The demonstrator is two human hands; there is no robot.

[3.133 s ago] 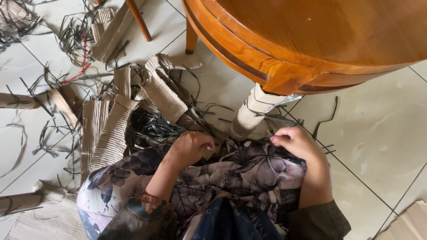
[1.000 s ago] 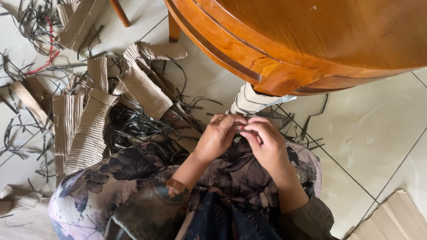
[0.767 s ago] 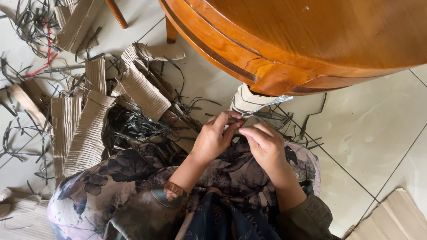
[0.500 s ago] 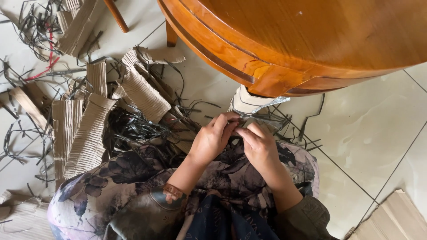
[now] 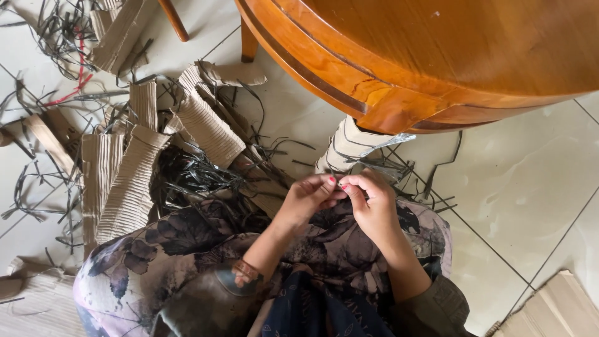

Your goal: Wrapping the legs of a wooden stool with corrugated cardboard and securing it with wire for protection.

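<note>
Closest to the camera, the person's lap is covered by a floral-patterned cloth [image 5: 187, 249] in greys and pinks, with a dark blue garment [image 5: 324, 312] at the bottom edge. Both forearms run up from there, and a brown bracelet [image 5: 246, 271] sits on the left wrist. Just above the knees the left hand [image 5: 306, 198] and the right hand [image 5: 374, 203] meet, touching at the fingertips. Their fingers [image 5: 349, 184] are pressed together, pinching something small and thin between them; what exactly it is cannot be made out, though it looks like a narrow strip. Red polish shows on the nails.

Directly beyond the hands stands a table leg wrapped in pale corrugated cardboard [image 5: 346, 146], bound with dark strapping, and a silvery strip [image 5: 390, 140] hangs off it toward the right. Loose dark strapping strips [image 5: 193, 175] lie in a tangle on the floor just left of the hands, with more scattered to the right of the leg.

Farther left, several pieces of ribbed brown cardboard [image 5: 125, 181] lie spread across the pale tiled floor [image 5: 530, 181], some folded, some flat. A red strip [image 5: 78, 68] lies among more dark strips near the upper left corner.

Above it all, the round wooden bench [image 5: 449, 50], orange-brown and glossy, fills the upper right, and a slim wooden leg [image 5: 175, 19] crosses the top edge
</note>
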